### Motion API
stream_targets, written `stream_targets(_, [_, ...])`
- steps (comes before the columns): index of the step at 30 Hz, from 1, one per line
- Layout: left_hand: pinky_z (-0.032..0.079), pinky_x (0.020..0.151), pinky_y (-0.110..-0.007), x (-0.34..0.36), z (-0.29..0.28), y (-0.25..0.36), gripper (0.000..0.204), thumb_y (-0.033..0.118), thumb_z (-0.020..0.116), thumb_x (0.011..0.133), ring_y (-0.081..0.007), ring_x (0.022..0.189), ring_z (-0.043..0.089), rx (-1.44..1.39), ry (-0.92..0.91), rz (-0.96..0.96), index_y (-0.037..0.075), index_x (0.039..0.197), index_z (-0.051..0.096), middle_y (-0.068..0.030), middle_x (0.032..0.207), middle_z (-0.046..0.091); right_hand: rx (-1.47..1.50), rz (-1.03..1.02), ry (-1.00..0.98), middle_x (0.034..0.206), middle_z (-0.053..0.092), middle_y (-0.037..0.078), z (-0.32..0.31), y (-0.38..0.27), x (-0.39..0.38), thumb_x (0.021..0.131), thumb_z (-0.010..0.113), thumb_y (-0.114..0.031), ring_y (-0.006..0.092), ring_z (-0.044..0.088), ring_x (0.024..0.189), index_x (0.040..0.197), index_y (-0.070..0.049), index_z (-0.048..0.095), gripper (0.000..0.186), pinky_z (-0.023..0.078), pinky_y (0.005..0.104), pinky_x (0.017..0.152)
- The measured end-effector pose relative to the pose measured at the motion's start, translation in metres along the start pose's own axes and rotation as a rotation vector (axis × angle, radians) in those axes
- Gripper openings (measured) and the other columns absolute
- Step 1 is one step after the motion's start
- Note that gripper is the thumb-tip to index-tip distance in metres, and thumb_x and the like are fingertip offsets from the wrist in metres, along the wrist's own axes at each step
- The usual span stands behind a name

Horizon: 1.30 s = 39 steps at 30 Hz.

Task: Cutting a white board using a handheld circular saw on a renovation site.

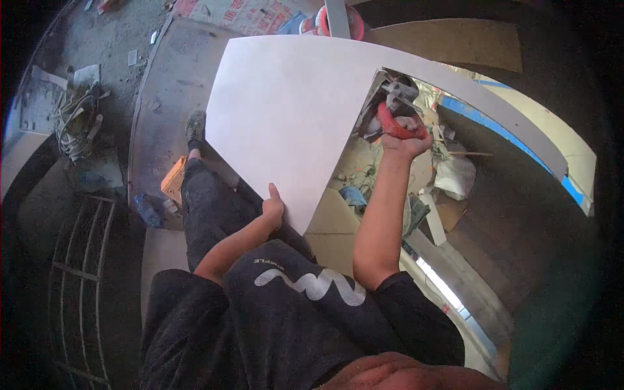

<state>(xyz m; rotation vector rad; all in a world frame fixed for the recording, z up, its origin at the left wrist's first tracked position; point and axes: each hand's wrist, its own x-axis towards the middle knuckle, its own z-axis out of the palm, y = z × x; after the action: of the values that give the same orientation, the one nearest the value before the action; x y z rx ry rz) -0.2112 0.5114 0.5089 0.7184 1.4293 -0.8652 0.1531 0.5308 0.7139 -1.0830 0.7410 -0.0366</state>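
While the person in a dark T-shirt point(305, 292) looks down, clutter rings the work. To the left, on a grey, dusty floor point(123, 52), lies a tangle of cords and cloth point(78, 123); a metal rack point(83, 273) stands below it in shadow. Near the person's dark trousers point(208, 201) sit an orange block point(174, 179) and a blue plastic item point(147, 211). A crumpled pale bag point(455, 177) lies to the right among scraps, and a brown board point(455, 44) spans the far side. The large white panel point(279, 117) stands between me and part of that floor and one leg.

That panel lies in front of the person, its long axis running left to right: the broad end is at the left, a narrow arm curves away rightward, and a pointed corner aims back toward the person. The left hand point(273, 208) grips this near edge, thumb on top, fingers hidden underneath. Within the panel's notch, the right hand point(406, 143) is curled around the red handle of a tool point(394, 122), whose grey end points away; whether it touches the panel I cannot tell.
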Motion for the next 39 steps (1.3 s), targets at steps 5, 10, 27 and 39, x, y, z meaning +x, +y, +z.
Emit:
stream_targets(5, [0.046, 0.098, -0.047, -0.006, -0.001, 0.003, 0.117, 0.085, 0.017, 0.089, -0.0399, 0.116, 0.06, -0.029, -0.027, -0.078, -0.018, 0.129, 0.053, -0.0277, 0.123, 0.063, 0.11, 0.042, -0.175, 0.061, 0.046, -0.006, -0.023, -0.004, 0.025, 0.091, 0.031, -0.045, 0.0145, 0.05, 0.056, 0.09, -0.01, 0.058, 0.045, 0.054, 0.0475, 0.071])
stream_targets(10, [0.046, 0.099, -0.047, -0.012, -0.007, 0.011, 0.114, 0.084, 0.019, 0.09, -0.0395, 0.118, 0.059, -0.003, -0.067, -0.046, -0.018, 0.13, 0.052, -0.0285, 0.126, 0.062, 0.136, 0.032, -0.134, 0.06, 0.045, -0.006, -0.019, -0.005, 0.026, 0.09, 0.031, -0.047, 0.014, 0.049, 0.054, 0.091, -0.01, 0.059, 0.046, 0.054, 0.0432, 0.066])
stream_targets(27, [0.054, 0.075, -0.047, 0.05, 0.011, -0.03, 0.107, 0.083, 0.027, 0.091, -0.0311, 0.095, 0.067, -0.106, -0.106, -0.02, -0.013, 0.128, 0.055, -0.021, 0.116, 0.067, -0.583, 0.06, -0.492, 0.073, 0.044, -0.003, -0.065, -0.07, -0.014, 0.087, 0.051, -0.015, 0.0073, 0.038, 0.053, 0.124, -0.008, 0.061, 0.039, 0.037, 0.0234, 0.048])
stream_targets(39, [0.045, 0.098, -0.045, -0.029, -0.001, 0.022, 0.109, 0.081, 0.024, 0.093, -0.0393, 0.116, 0.061, -0.11, -0.056, -0.029, -0.018, 0.125, 0.056, -0.0292, 0.122, 0.064, -0.071, 0.12, -0.285, 0.059, 0.044, -0.005, -0.05, -0.052, 0.042, 0.086, 0.051, -0.015, 0.013, 0.045, 0.051, 0.07, -0.014, 0.046, 0.016, 0.048, 0.0302, 0.062])
